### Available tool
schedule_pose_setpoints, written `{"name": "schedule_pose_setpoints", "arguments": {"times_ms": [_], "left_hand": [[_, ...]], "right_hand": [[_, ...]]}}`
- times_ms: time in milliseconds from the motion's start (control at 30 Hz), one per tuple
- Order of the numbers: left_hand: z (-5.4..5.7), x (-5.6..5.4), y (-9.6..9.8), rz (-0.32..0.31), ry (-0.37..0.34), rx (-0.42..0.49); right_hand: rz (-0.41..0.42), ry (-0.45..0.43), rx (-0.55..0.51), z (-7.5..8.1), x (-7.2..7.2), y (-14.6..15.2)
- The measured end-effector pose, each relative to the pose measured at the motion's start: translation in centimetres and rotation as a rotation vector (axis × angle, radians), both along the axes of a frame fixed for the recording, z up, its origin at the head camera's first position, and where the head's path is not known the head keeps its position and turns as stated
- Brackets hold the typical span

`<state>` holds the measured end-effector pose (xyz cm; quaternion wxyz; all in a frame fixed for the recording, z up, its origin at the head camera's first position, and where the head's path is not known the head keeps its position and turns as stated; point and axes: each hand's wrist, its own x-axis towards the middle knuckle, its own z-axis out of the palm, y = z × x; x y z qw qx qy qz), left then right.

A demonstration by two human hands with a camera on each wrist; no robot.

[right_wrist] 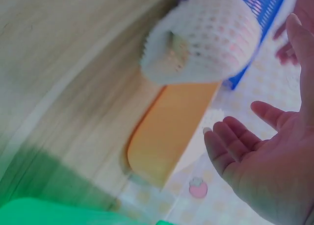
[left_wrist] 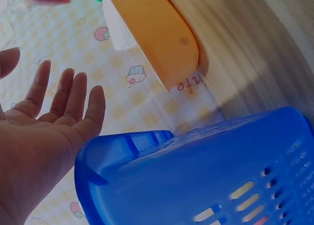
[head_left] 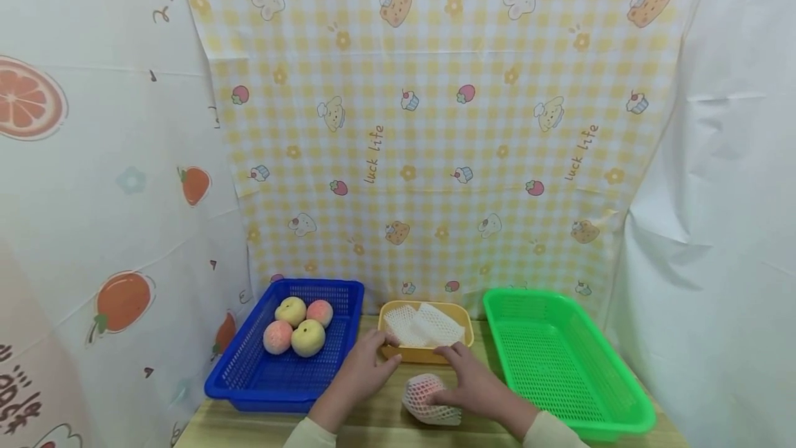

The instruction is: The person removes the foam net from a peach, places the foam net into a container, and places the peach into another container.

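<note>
A pinkish peach in a white foam net (head_left: 420, 393) rests on the wooden table, below and between the two hands. My right hand (head_left: 475, 380) hovers beside it; the right wrist view shows a gap between its loosely spread fingers and the netted peach (right_wrist: 211, 38). Up at the front left corner of the small orange-yellow box (head_left: 410, 354), my left hand (head_left: 363, 373) holds nothing, its fingers (left_wrist: 64, 90) relaxed and parted. White foam nets (head_left: 429, 324) lie inside that box. Whether fingertips touch its rim is hard to tell.
On the left stands a blue basket (head_left: 249, 382) with several peaches (head_left: 307, 337), some pink and some pale yellow. A green basket (head_left: 547, 365) stands on the right. Behind hangs a yellow checked cloth (head_left: 429, 227), close to the box and baskets.
</note>
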<state>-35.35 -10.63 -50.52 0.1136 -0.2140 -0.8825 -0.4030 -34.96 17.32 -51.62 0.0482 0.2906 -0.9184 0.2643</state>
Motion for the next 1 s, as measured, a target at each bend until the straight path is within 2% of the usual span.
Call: {"name": "schedule_pose_setpoints", "arguments": {"times_ms": [133,267,400,600,767,1000], "left_hand": [[-0.2,0.1,-0.3,-0.007,-0.013,0.023],[-0.5,0.0,-0.4,-0.031,-0.001,0.044],[-0.9,0.0,-0.4,-0.062,0.0,0.038],[-1.5,0.0,-0.4,-0.082,-0.042,0.026],[-1.4,0.2,-0.3,-0.108,-0.057,0.037],[-1.3,0.6,0.0,-0.122,-0.108,0.045]], "right_hand": [[-0.04,-0.065,-0.064,1.1,0.4,0.8],[-0.072,-0.13,-0.123,0.9,0.4,1.2],[-0.105,-0.215,-0.196,-0.2,0.5,1.3],[-0.119,-0.327,-0.261,-2.2,0.4,1.2],[-0.099,-0.336,-0.284,-3.5,-0.2,1.2],[-0.079,-0.365,-0.247,-5.3,-0.8,0.6]]}}
